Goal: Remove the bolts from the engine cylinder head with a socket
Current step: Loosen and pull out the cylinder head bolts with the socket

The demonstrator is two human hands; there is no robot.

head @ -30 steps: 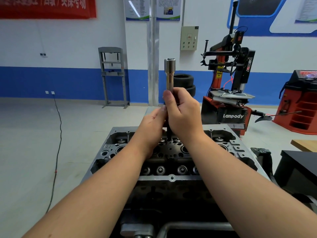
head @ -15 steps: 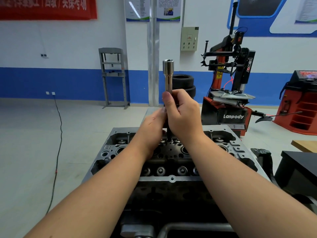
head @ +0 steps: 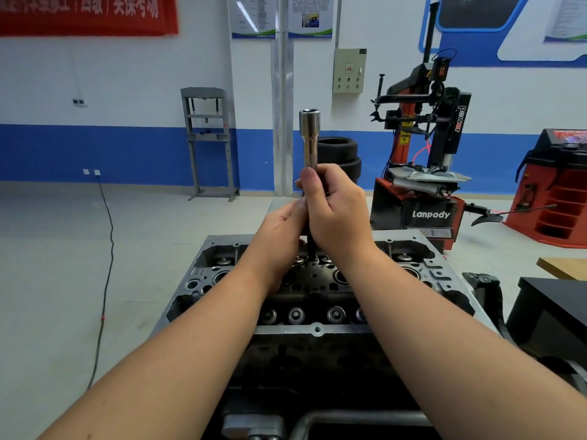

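Note:
A long silver socket [head: 309, 138] stands upright above the grey engine cylinder head [head: 317, 329]. Its open end points up. My right hand [head: 340, 214] grips the socket's lower part, thumb pressed along its side. My left hand [head: 281, 236] is just below and to the left, its fingers curled against the tool's lower end. Below both hands a thin dark shank [head: 313, 249] runs straight down into the middle of the head. Where the socket meets the shank is hidden inside my hands.
The head sits on a dark engine stand [head: 317, 376] in front of me. A black bench [head: 552, 309] is close on the right. A red tyre changer [head: 425, 173] and stacked tyres [head: 341, 154] stand behind. A black cable [head: 108, 249] lies across the floor on the left.
The socket and both hands have shifted very slightly left and down. The grip looks the same.

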